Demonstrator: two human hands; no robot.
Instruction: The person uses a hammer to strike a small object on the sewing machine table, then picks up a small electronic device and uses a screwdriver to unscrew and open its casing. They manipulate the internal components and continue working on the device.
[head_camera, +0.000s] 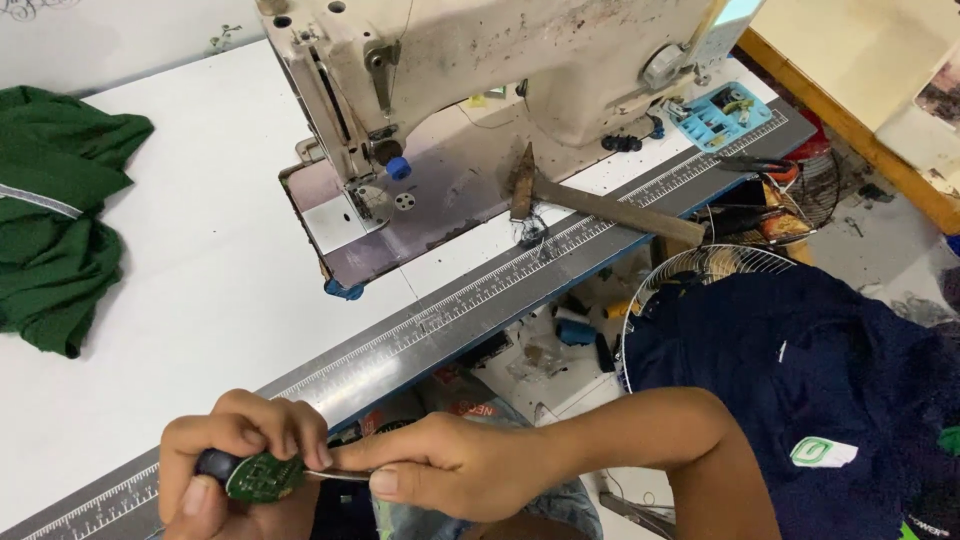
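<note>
My left hand (235, 455) is closed around a small dark object with a round green circuit board (262, 477) on its face, near the table's front edge. My right hand (450, 465) pinches a thin metal tool (338, 476) whose tip touches the board's right side. Both hands hover just in front of the metal ruler strip (450, 310) along the white sewing table (200, 270).
A worn cream sewing machine (480, 70) stands at the back, a hammer (590, 205) lying beside it. Green cloth (50, 210) is piled at left, dark blue garments (800, 380) at right over a wire fan guard (700, 265). A blue parts tray (722, 112) sits far right.
</note>
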